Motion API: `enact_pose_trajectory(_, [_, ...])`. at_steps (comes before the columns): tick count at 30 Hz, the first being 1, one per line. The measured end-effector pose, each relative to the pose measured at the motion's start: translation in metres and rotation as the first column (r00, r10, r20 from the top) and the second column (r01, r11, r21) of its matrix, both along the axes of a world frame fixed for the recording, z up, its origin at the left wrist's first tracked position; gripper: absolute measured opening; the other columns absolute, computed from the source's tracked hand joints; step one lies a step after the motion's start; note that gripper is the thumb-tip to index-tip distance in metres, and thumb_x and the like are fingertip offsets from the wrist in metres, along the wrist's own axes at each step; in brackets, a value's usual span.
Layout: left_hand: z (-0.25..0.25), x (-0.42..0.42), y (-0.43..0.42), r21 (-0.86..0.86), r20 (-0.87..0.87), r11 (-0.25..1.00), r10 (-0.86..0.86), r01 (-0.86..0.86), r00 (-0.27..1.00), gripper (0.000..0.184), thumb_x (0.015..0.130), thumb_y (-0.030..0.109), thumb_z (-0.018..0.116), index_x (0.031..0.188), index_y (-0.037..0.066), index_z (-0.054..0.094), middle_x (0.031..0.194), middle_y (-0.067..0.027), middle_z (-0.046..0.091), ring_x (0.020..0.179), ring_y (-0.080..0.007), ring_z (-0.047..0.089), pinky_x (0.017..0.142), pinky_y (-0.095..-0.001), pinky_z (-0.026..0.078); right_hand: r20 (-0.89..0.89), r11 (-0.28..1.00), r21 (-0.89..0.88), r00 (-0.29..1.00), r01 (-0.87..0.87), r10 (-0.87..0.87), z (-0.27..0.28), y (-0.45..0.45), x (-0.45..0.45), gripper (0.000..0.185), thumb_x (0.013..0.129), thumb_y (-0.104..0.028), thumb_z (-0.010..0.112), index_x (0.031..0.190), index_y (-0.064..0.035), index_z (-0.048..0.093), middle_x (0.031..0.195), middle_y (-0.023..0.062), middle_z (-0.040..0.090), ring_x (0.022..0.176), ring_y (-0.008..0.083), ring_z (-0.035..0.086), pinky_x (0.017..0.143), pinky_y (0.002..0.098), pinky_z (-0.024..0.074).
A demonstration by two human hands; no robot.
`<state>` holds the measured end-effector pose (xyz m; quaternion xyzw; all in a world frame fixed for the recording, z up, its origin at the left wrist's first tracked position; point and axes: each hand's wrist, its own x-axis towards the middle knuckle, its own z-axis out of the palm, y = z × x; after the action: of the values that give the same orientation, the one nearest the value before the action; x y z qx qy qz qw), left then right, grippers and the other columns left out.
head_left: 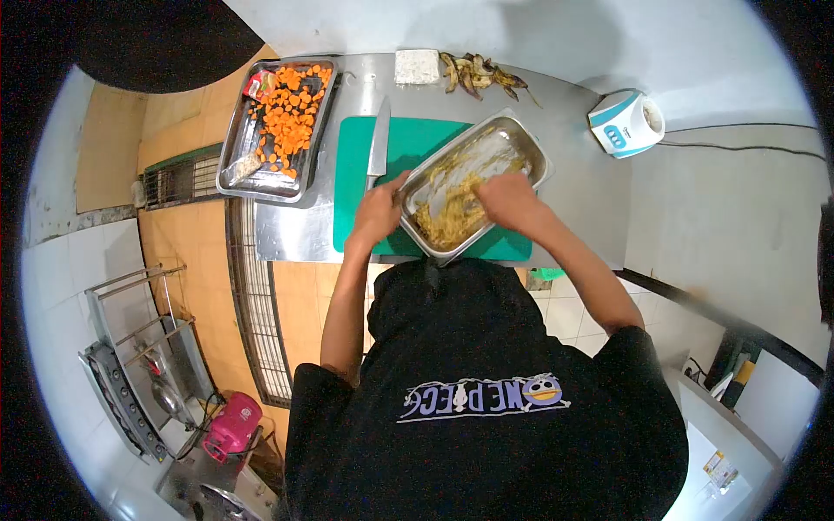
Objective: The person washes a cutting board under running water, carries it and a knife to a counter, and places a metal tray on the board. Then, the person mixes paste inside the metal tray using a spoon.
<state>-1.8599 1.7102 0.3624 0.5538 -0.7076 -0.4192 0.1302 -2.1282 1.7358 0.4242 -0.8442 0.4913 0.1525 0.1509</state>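
A rectangular metal pan sits tilted at an angle on the green cutting board, and yellow-brown mash is spread over its bottom. My left hand grips the pan's left rim. Inside the pan, my right hand is closed low over the mash; whatever it holds is hidden by the fingers. A knife lies on the board's left part, blade pointing away, its handle partly behind my left hand.
On the left, a dark tray holds sliced carrots and small packets. At the back lie a white block and banana peels. A white-and-blue appliance with a cord stands right. A pink gas cylinder is on the floor.
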Motion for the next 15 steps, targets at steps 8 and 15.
enact_pose_trajectory(8, [-0.002, -0.005, -0.039, -0.055, 0.003, 0.991, -0.122, 0.122, 0.993, 0.044, 0.096, 0.015, 0.053, 0.139, 0.023, 0.059, 0.106, -0.0237, 0.069, 0.098, -0.0429, 0.065, 0.085, -0.0500, 0.051, 0.280, 0.953, -0.296, 0.948, -0.066, 0.152, -0.042, 0.001, 0.011, 0.022, 0.079, -0.013, 0.063, 0.101, -0.0094, 0.068, 0.067, 0.0148, 0.065, 0.066, 0.0335, 0.069, 0.057, 0.0478, 0.0527])
enact_pose_trajectory(15, [0.008, -0.023, -0.045, -0.081, 0.143, 0.988, -0.119, 0.131, 0.983, 0.042, 0.097, 0.020, 0.053, 0.139, 0.029, 0.059, 0.114, -0.0188, 0.068, 0.103, -0.0381, 0.066, 0.087, -0.0480, 0.052, 0.152, 0.955, -0.219, 0.973, 0.202, -0.171, 0.025, -0.030, -0.013, 0.012, 0.085, -0.013, 0.058, 0.096, -0.0127, 0.064, 0.072, 0.0162, 0.068, 0.068, 0.0383, 0.068, 0.055, 0.0523, 0.0502])
